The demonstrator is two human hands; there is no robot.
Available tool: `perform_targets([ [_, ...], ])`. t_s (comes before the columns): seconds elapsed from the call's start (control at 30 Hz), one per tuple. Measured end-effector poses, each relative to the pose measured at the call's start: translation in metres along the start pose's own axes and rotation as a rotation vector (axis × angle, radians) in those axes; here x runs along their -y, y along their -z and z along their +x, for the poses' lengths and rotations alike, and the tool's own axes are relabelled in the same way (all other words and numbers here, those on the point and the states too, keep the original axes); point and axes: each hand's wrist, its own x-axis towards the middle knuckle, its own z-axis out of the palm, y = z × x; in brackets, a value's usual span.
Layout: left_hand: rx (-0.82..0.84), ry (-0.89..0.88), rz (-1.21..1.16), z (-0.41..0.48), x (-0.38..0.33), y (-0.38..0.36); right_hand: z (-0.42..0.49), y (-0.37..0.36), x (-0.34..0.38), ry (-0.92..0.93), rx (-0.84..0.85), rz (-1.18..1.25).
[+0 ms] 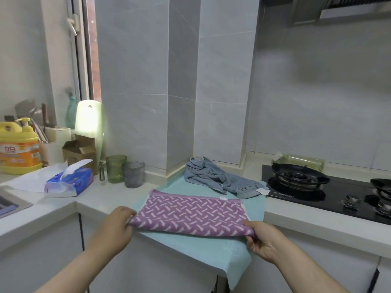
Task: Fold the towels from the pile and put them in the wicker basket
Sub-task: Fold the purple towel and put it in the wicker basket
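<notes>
A purple towel [192,212] with a pale pink pattern lies folded over on a light blue mat [203,246] at the counter's front edge. My left hand [118,223] pinches its near left corner. My right hand [262,240] pinches its near right corner from the front. A crumpled grey-blue towel [213,176] lies behind it, near the tiled wall corner. No wicker basket is in view.
A black gas hob [317,187] with burners sits to the right. On the left stand a green cup [115,169], a grey glass [134,174], a blue tissue pack [69,182], a cardboard box [79,151] and a yellow detergent jug [18,146].
</notes>
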Motion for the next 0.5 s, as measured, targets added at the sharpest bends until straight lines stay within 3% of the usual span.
perform_targets([
  [0.1,0.06,0.43,-0.618,-0.014,-0.02,-0.001,-0.003,0.001,-0.002,0.003,0.014,0.024],
  [0.2,0.168,0.596,-0.982,-0.022,-0.028,0.001,-0.005,0.0,-0.004,0.012,0.003,0.037],
  [0.3,0.166,0.634,-1.113,-0.024,-0.027,0.007,-0.004,0.0,-0.005,0.027,-0.028,0.04],
  [0.5,0.304,0.612,-1.048,-0.027,-0.024,0.017,-0.003,0.0,-0.007,0.047,-0.061,0.017],
])
